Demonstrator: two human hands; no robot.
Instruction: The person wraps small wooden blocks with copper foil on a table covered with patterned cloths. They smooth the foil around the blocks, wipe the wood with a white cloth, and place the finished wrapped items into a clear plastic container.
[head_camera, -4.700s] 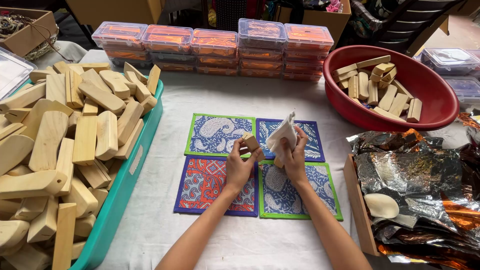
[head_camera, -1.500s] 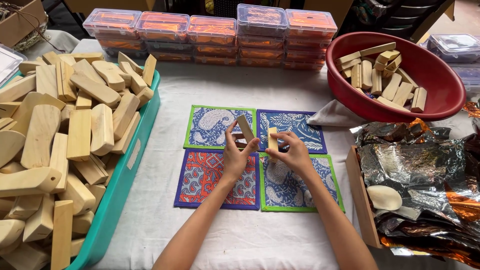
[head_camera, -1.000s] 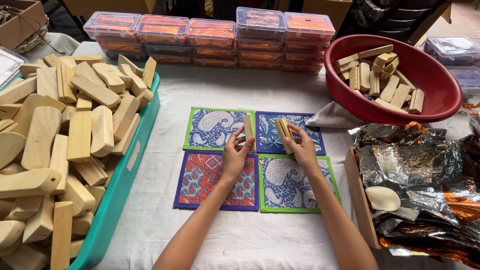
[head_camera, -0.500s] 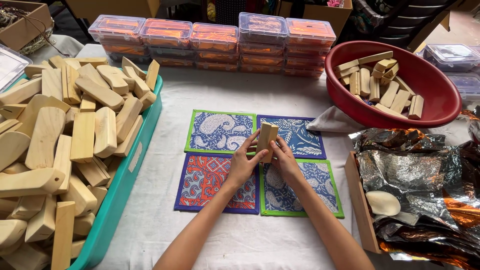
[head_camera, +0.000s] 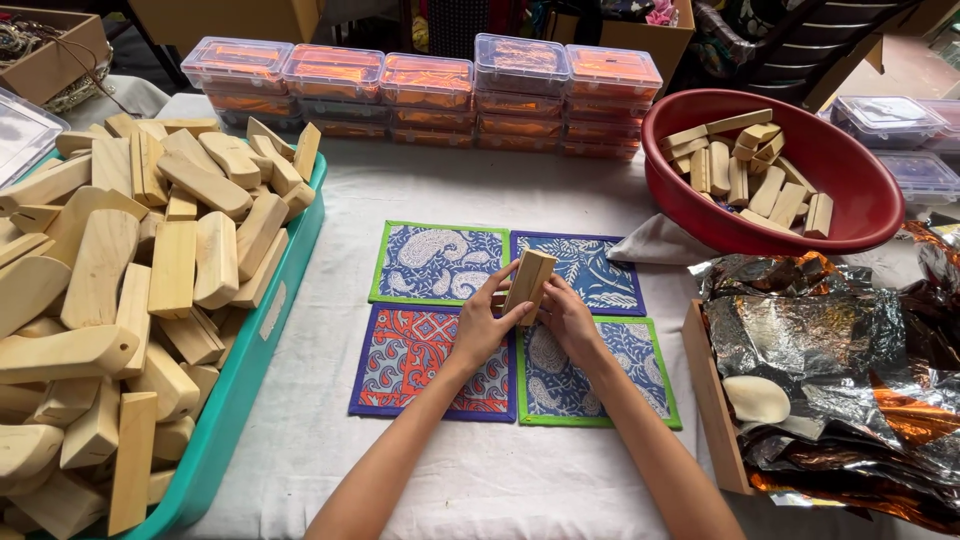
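Observation:
Between my left hand and my right hand I press two small pale wooden blocks together, standing tilted over the middle of four patterned cloth mats. The mats are a green-edged blue one, a blue leafy one, a red-and-blue one and a green-edged blue one. Both hands grip the block pair from opposite sides.
A teal tray heaped with wooden blocks fills the left. A red basin with more blocks sits at the back right. Stacked clear lidded boxes line the back. Crumpled foil and a white cloth lie to the right.
Earlier each hand held a separate block apart over the mats. My hands have come together and the two blocks are now pressed side by side.

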